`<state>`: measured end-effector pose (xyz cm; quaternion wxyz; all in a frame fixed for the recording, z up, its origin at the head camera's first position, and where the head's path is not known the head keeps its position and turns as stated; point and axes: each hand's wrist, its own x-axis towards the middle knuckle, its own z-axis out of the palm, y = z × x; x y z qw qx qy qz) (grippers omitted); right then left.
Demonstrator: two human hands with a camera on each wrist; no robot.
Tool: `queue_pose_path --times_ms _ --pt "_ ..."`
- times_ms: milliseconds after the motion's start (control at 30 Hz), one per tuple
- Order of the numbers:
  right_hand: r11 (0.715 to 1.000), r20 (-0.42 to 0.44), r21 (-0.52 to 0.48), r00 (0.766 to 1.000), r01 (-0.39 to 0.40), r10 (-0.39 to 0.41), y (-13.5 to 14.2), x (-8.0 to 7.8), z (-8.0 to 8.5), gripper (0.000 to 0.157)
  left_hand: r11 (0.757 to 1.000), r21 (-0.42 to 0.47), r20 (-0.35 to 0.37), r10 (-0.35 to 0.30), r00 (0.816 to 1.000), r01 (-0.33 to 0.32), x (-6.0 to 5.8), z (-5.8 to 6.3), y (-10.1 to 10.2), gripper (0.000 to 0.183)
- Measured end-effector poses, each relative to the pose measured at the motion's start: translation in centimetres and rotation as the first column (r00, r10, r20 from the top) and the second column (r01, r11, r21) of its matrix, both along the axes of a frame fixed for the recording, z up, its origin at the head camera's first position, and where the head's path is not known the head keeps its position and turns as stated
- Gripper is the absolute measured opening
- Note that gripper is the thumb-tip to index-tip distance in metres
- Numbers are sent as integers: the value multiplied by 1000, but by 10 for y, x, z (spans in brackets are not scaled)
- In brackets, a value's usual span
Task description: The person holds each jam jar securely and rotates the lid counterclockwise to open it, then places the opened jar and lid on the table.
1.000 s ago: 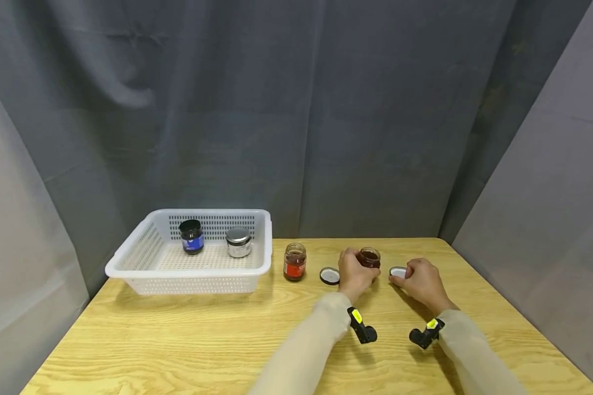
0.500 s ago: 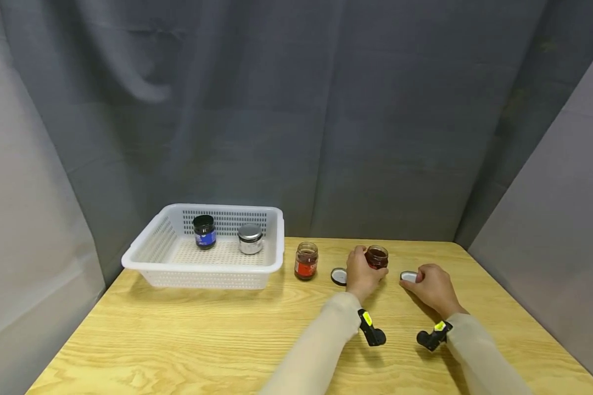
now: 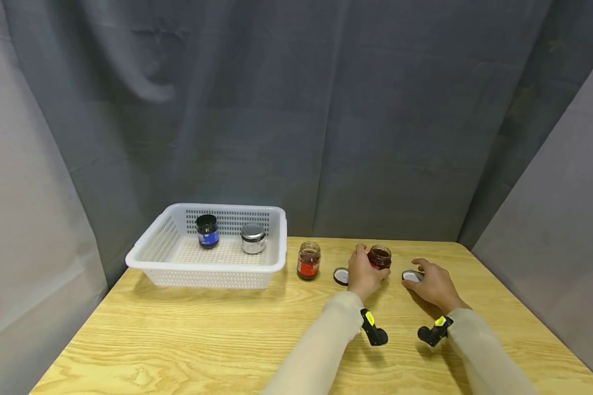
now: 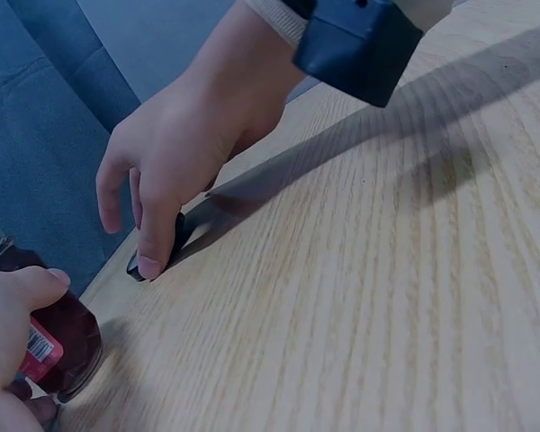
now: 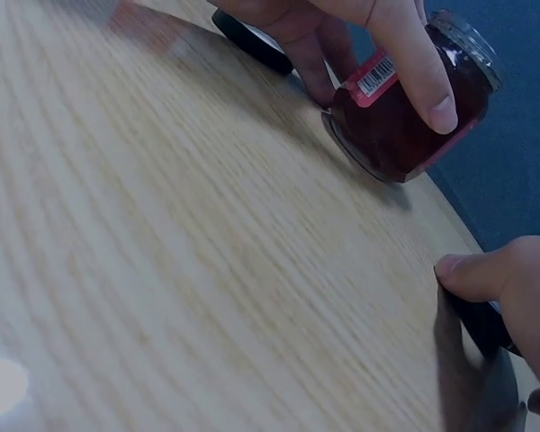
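Note:
My left hand (image 3: 365, 275) grips an uncapped glass jar (image 3: 381, 258) of dark red contents, which stands upright on the table. The right wrist view shows that jar's red label (image 5: 373, 79) with a barcode between the fingers. To its right, an upturned black-rimmed lid (image 3: 411, 276) lies on the wood. My right hand (image 3: 436, 284) is over this lid with its thumb touching the rim and its index finger raised away. Left of the held jar lies a second upturned lid (image 3: 341, 276), partly behind the left hand. Farther left stands another lidless jar (image 3: 308, 261) with a red label.
A white perforated basket (image 3: 207, 267) stands at the back left. Inside are a black-lidded jar with a blue label (image 3: 208, 232) and a silver-lidded jar (image 3: 253, 239). Grey curtain (image 3: 257, 120) hangs behind the wooden table (image 3: 202, 340).
My right hand's fingers have spread off the lid, which now rests on the table. My left hand still grips the jar. The head view has shifted slightly, moving the scene rightward.

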<state>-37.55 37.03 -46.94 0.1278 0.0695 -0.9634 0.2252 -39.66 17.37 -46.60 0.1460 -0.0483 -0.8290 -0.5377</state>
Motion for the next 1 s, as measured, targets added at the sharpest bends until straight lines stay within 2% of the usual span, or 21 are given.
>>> queue_pose_path --times_ms 233,400,600,767,900,1000 --pt "1000 23 22 1000 -4 4 -1 -5 -1 69 1000 -18 -5 3 1000 -3 -1 -3 0 82" --pt "1000 44 23 999 3 -4 -4 -12 -5 67 1000 13 0 7 1000 -7 -3 -4 -1 86" --pt "999 92 33 995 19 -22 -5 -13 -7 67 999 32 25 -20 1000 19 2 -1 -1 101" --pt "998 146 44 988 43 -49 -6 -12 -7 68 999 -2 0 -51 999 51 16 11 -3 111" --pt "997 141 66 988 51 -60 -7 -13 -9 68 995 -62 -94 -84 992 78 28 27 -8 111" --pt "996 137 78 989 50 -60 -9 -14 -9 68 986 -106 -167 -147 975 131 36 44 -18 108"
